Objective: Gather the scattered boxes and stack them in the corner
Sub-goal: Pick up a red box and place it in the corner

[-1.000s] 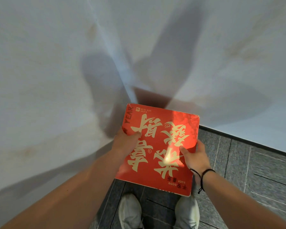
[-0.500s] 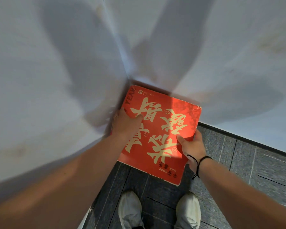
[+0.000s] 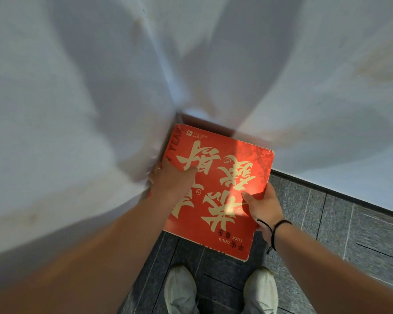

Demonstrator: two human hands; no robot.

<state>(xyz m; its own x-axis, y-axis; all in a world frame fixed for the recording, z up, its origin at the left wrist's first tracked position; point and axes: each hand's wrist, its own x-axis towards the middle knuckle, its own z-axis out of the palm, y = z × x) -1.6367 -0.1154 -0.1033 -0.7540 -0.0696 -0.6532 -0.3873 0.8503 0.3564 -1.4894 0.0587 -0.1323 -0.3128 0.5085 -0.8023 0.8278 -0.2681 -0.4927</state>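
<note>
**Red box at the wall corner**

Our shoes point(image 3: 220, 291) stand on grey floor tiles point(image 3: 327, 223). We hold the red box point(image 3: 216, 191), closed, contents unseen: left hand point(image 3: 171, 184) and right hand point(image 3: 264, 207) fingers curled round its edges, thumbs on top. Far edge near the white walls' corner point(image 3: 177, 114).

Single head-worn wide-angle view, aimed forward and steeply down into a room corner. White walls point(image 3: 77, 98) bend with lens distortion and fill the upper frame; grey tiled floor point(image 3: 327, 223) lower right. Both forearms enter from the bottom edge, close to the lens. Wearer's shoes point(image 3: 182, 288) directly below. No second view.
</note>
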